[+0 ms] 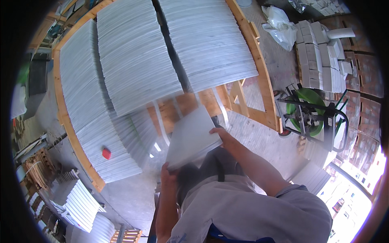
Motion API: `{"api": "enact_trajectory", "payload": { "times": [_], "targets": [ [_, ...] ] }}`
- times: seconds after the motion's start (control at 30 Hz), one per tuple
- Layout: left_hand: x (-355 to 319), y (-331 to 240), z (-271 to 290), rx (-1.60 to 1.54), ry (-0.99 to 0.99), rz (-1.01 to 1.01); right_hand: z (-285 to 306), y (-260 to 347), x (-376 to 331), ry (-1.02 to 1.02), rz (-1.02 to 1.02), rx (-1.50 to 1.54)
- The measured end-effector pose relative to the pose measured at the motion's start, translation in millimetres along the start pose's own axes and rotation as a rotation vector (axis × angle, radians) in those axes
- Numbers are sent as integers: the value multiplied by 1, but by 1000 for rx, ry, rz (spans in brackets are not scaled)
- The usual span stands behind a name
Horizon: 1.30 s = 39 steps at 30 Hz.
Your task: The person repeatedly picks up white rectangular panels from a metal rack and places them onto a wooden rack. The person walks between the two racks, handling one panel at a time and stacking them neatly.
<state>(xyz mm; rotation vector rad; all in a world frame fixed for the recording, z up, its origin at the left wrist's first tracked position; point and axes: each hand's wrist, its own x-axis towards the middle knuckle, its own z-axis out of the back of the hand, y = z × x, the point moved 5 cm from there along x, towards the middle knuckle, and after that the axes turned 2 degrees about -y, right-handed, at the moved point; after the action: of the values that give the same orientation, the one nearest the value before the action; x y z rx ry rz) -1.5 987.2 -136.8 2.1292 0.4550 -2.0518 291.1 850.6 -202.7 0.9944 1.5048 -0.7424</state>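
Between my two hands is a pale grey flat tile [190, 131], tilted in front of my legs. A line along its near edge suggests more than one layer, though I cannot tell how many. My left hand [168, 173] is closed on its lower left corner. On the opposite side, my right hand [220, 135] grips the right edge. Ahead stands a wooden crate [270, 91] packed with rows of similar pale tiles [137, 52] set on edge. Near the left row's front end, several tiles [135, 131] lean and look blurred.
A small red object [106, 153] lies on the left row. To the right stand a wheeled strapping cart [310, 109] with a green reel, and stacked white boxes [318, 60] beside clear plastic wrap [280, 30]. White ribbed pieces [79, 204] are at lower left.
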Motion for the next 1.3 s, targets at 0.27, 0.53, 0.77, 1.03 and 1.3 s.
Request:
{"api": "enact_trajectory", "payload": {
  "times": [0.27,0.53,0.77,1.03,1.3],
  "targets": [
    [-9,-64,-15,85,51,-52,-38,-1,3,152,380,-43],
    [-12,-115,-45,178,-4,-226,-87,17,8,241,96,404],
    [-5,-145,-64,200,47,-269,-115,32,16,248,163,450],
    [22,-165,-64,179,110,-290,-123,50,8,243,499,300],
    [69,-194,-40,1076,246,-975,-123,51,46,375,583,299]
  ]
}}
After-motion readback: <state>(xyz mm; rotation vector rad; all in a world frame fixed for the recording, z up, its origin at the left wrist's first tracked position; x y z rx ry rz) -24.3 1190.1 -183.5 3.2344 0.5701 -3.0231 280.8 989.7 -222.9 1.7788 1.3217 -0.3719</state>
